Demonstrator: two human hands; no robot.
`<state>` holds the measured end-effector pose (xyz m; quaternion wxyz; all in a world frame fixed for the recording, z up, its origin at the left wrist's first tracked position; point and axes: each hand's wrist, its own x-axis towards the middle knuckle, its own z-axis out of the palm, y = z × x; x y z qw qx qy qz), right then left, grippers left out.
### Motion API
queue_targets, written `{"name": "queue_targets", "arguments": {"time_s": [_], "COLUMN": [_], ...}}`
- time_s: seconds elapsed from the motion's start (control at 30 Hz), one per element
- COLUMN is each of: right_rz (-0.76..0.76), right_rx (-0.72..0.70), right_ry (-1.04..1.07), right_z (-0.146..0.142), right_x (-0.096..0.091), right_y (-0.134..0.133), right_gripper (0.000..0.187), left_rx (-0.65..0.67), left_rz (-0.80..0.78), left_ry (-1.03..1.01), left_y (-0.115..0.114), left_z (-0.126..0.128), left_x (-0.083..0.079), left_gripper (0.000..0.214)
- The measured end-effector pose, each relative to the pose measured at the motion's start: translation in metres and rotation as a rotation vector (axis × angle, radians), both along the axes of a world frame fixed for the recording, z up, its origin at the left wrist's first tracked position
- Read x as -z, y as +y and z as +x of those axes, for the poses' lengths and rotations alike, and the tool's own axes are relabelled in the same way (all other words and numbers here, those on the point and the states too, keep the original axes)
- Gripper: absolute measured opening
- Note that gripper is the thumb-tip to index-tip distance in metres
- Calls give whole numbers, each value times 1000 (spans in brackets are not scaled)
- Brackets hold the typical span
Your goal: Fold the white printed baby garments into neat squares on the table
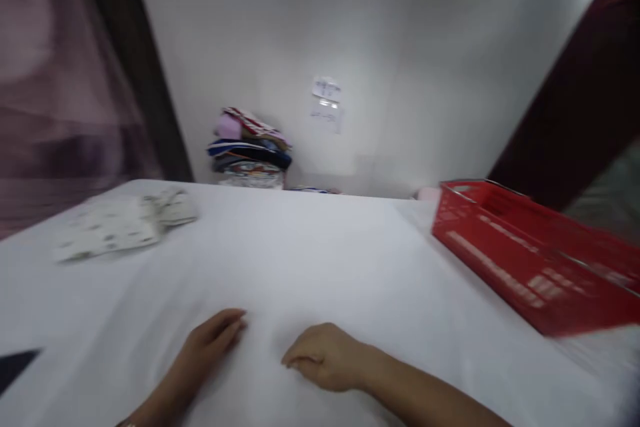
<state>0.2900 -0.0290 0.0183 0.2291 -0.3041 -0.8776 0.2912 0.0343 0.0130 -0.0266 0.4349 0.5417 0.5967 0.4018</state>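
Observation:
Both hands rest on the white table (310, 260) near its front edge. My left hand (213, 337) lies flat with its fingers stretched out and together, palm down, holding nothing. My right hand (325, 355) sits just to its right, fingers curled under and knuckles up; whether anything is inside them is hidden. A folded white cloth with small dark prints (123, 223) lies at the far left of the table, well away from both hands. The frame is smeared by motion.
A red plastic basket (530, 253) stands on the table's right side. A stack of folded colourful clothes (249, 150) sits against the white wall behind the table. A dark object (15, 367) shows at the left front edge. A paper label (326, 101) hangs on the wall.

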Motion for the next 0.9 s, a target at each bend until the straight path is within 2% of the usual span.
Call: {"name": "queue_targets", "arguments": {"time_s": [0.1,0.17,0.23,0.37,0.47,0.57,0.63,0.73,0.9], "right_rz": [-3,1,61,285,429,571,656,746,816], "right_rx": [14,61,143,292,288,270,259,248,233], "right_ry": [46,51,19,-149,-216,-202,-160,-98,-80], "right_z": [-26,-36,-40,-32,-24,-19,-18,-19,-21], "right_x": [-8,-1,19,69,95,106,108,108,101], "right_y": [-2,2,11,33,43,47,49,50,51], "right_gripper": [28,28,31,40,40,39,41,44,48], "left_rx": [58,61,85,97,115,134,77,-114,-469], "left_rz": [8,11,17,-27,-133,-277,-252,-115,-9], "left_ry": [-88,-153,-203,-327,-464,-524,-376,-37,271], "left_y": [-9,-11,-12,-14,-11,1,15,48,111], "left_z": [6,5,3,0,-4,-18,-33,-65,-134], "left_x": [-9,-5,2,11,5,-11,-23,-38,-49], "left_gripper": [28,24,23,23,30,35,31,26,50]}}
